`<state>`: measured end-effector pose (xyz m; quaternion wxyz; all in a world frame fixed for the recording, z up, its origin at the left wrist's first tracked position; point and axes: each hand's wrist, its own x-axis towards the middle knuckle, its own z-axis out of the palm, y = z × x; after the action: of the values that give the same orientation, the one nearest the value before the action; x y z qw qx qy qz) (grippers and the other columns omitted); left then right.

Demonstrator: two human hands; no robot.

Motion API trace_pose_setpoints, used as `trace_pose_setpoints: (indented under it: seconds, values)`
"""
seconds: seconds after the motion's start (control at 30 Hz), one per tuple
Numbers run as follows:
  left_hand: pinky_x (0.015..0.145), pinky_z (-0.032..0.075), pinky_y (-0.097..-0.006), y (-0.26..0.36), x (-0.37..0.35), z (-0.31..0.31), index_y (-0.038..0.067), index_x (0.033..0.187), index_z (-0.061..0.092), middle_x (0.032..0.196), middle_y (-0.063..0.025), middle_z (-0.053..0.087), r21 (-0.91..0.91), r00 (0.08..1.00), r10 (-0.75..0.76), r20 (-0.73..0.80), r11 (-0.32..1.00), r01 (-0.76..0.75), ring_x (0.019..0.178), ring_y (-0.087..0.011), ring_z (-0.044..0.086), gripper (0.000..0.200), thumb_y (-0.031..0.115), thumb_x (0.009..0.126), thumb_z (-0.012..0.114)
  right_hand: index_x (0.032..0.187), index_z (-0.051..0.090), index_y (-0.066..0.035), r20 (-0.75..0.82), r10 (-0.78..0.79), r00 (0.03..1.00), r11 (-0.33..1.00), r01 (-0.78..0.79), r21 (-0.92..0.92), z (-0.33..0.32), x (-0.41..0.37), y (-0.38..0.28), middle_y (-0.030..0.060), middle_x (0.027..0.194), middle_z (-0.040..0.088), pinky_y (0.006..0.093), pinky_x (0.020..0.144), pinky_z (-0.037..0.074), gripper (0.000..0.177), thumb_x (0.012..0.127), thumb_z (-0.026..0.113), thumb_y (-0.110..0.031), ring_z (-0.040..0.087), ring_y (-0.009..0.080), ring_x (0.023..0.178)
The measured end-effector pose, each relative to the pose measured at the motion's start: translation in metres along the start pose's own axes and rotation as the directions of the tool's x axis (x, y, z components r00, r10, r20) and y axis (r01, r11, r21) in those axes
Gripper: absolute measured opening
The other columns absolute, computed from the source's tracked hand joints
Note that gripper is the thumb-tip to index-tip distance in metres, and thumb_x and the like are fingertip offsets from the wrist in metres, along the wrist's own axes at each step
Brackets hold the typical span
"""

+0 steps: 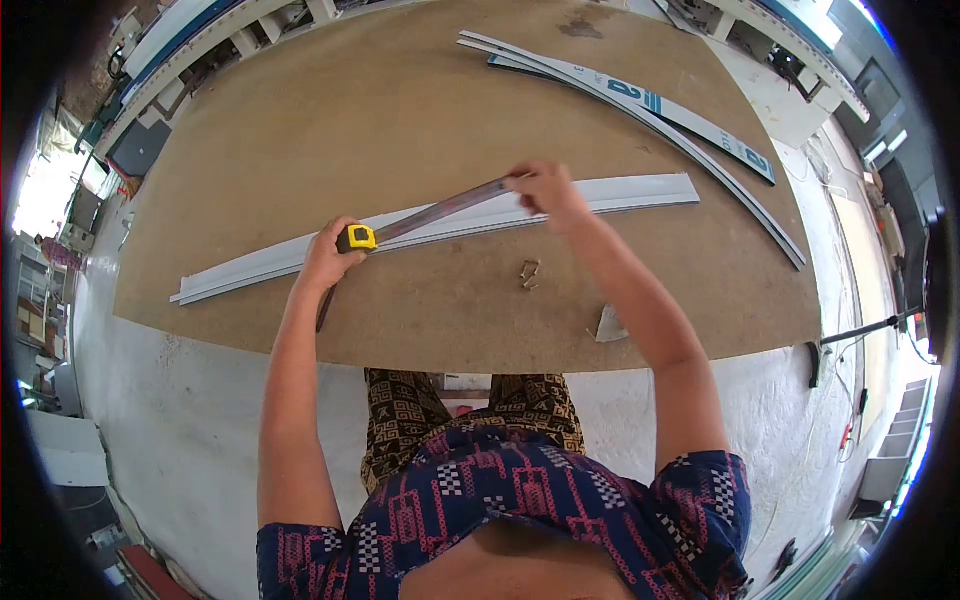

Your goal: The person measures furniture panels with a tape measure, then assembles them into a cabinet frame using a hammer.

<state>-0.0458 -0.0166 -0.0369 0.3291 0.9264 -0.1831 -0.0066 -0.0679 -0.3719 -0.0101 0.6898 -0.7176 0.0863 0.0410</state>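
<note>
My left hand (327, 258) is wrapped round a yellow and black tape measure (357, 238). Its blade (445, 209) is drawn out to the right, slanting upward to my right hand (546, 190), whose closed fingers hold the far end. Under the blade, a long white profile strip (635, 191) lies across the tabletop, passing beneath both hands. A thin dark strip (325, 310) hangs below my left wrist. A few small brass-coloured screws or fittings (530, 274) lie nearer my body.
The brown table (420, 110) has a curved-looking front edge near my waist. Long strips with blue lettering (690, 122) and a narrow white strip (740, 205) lie at the back right. A small grey triangular piece (610, 325) sits by my right forearm. Machine beams (215, 50) stand beyond.
</note>
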Motion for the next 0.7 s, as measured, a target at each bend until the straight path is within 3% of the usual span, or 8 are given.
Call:
trace_pose_setpoints:
  seconds: [0.1,0.2,0.3,0.4,0.5,0.6,0.7]
  values:
    - [0.083,0.042,-0.0355,0.005,-0.002,0.000,0.009,0.103,0.051,0.100,-0.0109,0.058,-0.004,1.000,-0.018,-0.010,1.000,0.018,0.095,-0.0289,0.055,0.050,0.008,0.059,0.073,0.090,0.062,0.000,0.074,0.072,0.995,0.996,-0.069,-0.049,0.063,0.006,0.007,0.0041,0.068,0.057,0.0251,0.040,0.036,0.018,0.074,0.065,-0.008,0.050,0.0109,0.051]
    - [0.082,0.042,-0.0361,0.007,-0.003,-0.003,0.010,0.105,0.051,0.099,-0.0120,0.058,-0.042,0.996,-0.083,-0.028,0.996,0.082,0.094,-0.0293,0.055,0.050,0.009,0.060,0.073,0.087,0.061,0.000,0.007,0.068,0.998,0.978,-0.068,0.195,0.102,0.020,0.017,0.0050,0.065,0.057,0.0252,0.040,0.036,0.014,0.074,0.062,-0.006,0.050,0.0121,0.049]
    - [0.081,0.043,-0.0357,-0.011,-0.002,0.004,0.011,0.107,0.051,0.096,-0.0136,0.059,-0.128,0.997,-0.076,-0.035,0.989,0.071,0.092,-0.0294,0.056,0.051,0.011,0.061,0.073,0.083,0.059,0.001,0.144,0.099,0.985,0.989,-0.114,0.099,0.104,0.036,0.022,0.0059,0.064,0.056,0.0255,0.040,0.036,0.010,0.074,0.060,-0.003,0.050,0.0129,0.048]
    - [0.080,0.043,-0.0347,-0.010,-0.004,0.002,0.010,0.106,0.050,0.093,-0.0130,0.060,-0.131,0.999,-0.035,-0.026,0.991,0.032,0.089,-0.0290,0.057,0.051,0.011,0.061,0.074,0.080,0.058,0.002,0.194,0.195,0.961,0.965,-0.224,0.140,0.128,0.024,0.021,0.0070,0.062,0.056,0.0263,0.038,0.036,0.006,0.074,0.059,0.000,0.051,0.0133,0.047]
    - [0.079,0.043,-0.0339,-0.004,-0.007,0.000,0.009,0.105,0.050,0.094,-0.0123,0.059,-0.148,0.998,-0.063,-0.016,0.987,0.060,0.090,-0.0284,0.057,0.051,0.009,0.060,0.074,0.086,0.060,0.002,0.260,0.127,0.957,0.992,-0.121,-0.041,0.155,0.024,0.027,0.0044,0.063,0.056,0.0246,0.039,0.041,0.010,0.077,0.059,-0.003,0.054,0.0125,0.048]
    - [0.080,0.043,-0.0340,0.004,-0.010,0.000,0.009,0.103,0.050,0.095,-0.0112,0.059,-0.133,0.997,-0.042,-0.068,0.991,0.033,0.090,-0.0277,0.057,0.050,0.008,0.060,0.075,0.092,0.060,0.004,0.284,0.167,0.944,0.984,-0.178,0.014,0.174,0.033,0.044,0.0072,0.067,0.059,0.0253,0.041,0.044,0.017,0.076,0.059,-0.002,0.058,0.0133,0.052]
    - [0.080,0.043,-0.0340,0.008,-0.010,-0.002,0.009,0.103,0.050,0.095,-0.0109,0.059,-0.124,0.996,-0.048,-0.074,0.992,0.039,0.090,-0.0274,0.057,0.049,0.008,0.060,0.075,0.092,0.060,0.006,0.212,0.131,0.968,0.991,-0.134,0.000,0.191,0.027,0.048,0.0099,0.059,0.057,0.0266,0.038,0.041,0.020,0.073,0.055,0.003,0.057,0.0152,0.048]
